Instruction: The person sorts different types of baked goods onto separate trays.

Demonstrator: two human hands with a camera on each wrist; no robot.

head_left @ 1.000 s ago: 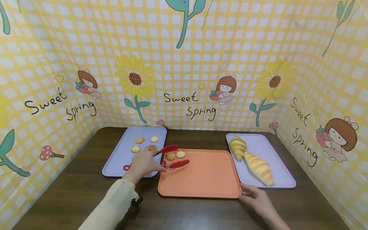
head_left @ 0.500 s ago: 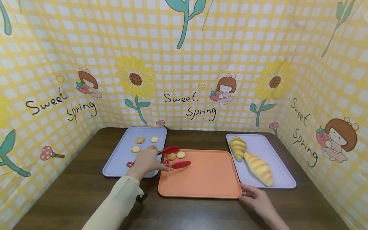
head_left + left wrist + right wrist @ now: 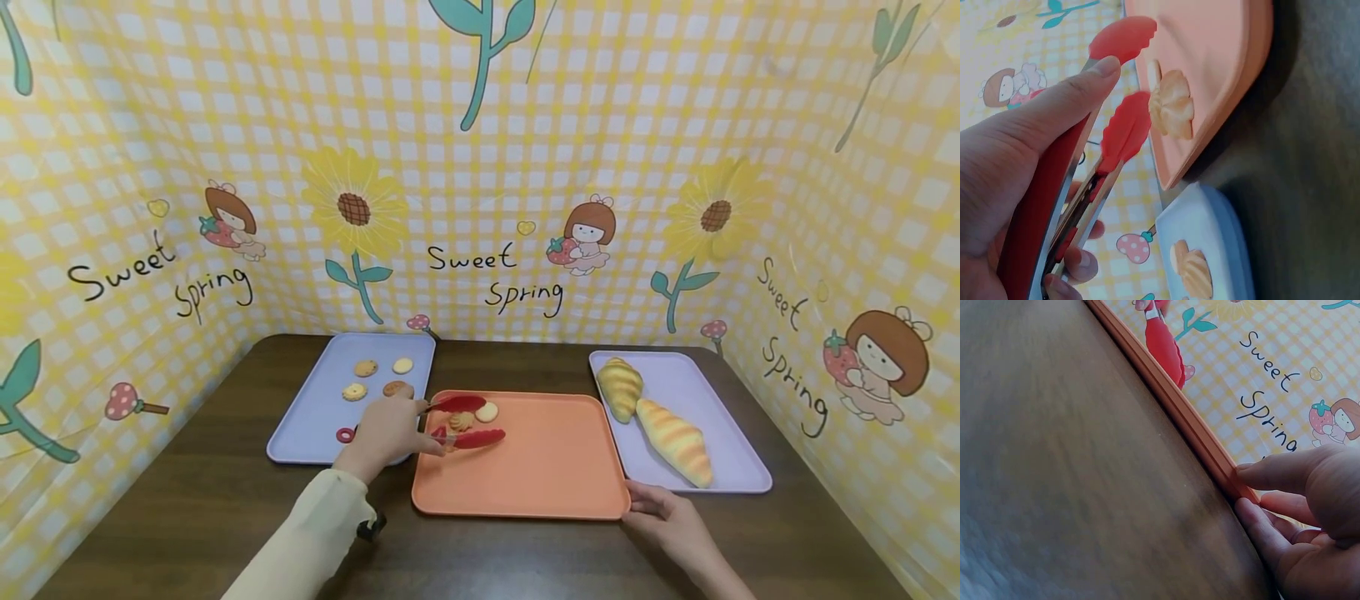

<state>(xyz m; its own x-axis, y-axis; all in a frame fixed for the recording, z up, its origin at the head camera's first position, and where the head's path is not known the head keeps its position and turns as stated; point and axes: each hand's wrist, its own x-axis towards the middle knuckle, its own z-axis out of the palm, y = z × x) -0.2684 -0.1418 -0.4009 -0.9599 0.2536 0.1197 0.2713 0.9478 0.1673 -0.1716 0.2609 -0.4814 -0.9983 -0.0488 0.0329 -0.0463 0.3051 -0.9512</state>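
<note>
In the head view my left hand (image 3: 392,433) grips red-tipped tongs (image 3: 480,438) over the left end of the orange tray (image 3: 540,467). The tongs' two heads stand apart, with a swirled cookie (image 3: 461,421) between them and a pale round cookie (image 3: 487,412) just beyond. From the left wrist, the thumb lies along one red arm (image 3: 1041,206) of the tongs, fingers curled round the other; the nearer head overlaps the edge of the swirled cookie (image 3: 1172,106). My right hand (image 3: 663,521) pinches the orange tray's front right corner, thumb at the rim (image 3: 1235,472).
A blue tray (image 3: 300,437) at the left bears several cookies and a red ring (image 3: 345,435). On the lilac tray (image 3: 738,471) at the right lie a croissant (image 3: 621,390) and a longer striped bread (image 3: 675,442). A checked cloth (image 3: 480,167) hangs behind the dark table.
My left hand and the tongs have shifted a little to the right and toward me. The swirled and pale round cookies have moved the same way on the orange tray. My right hand stays put.
</note>
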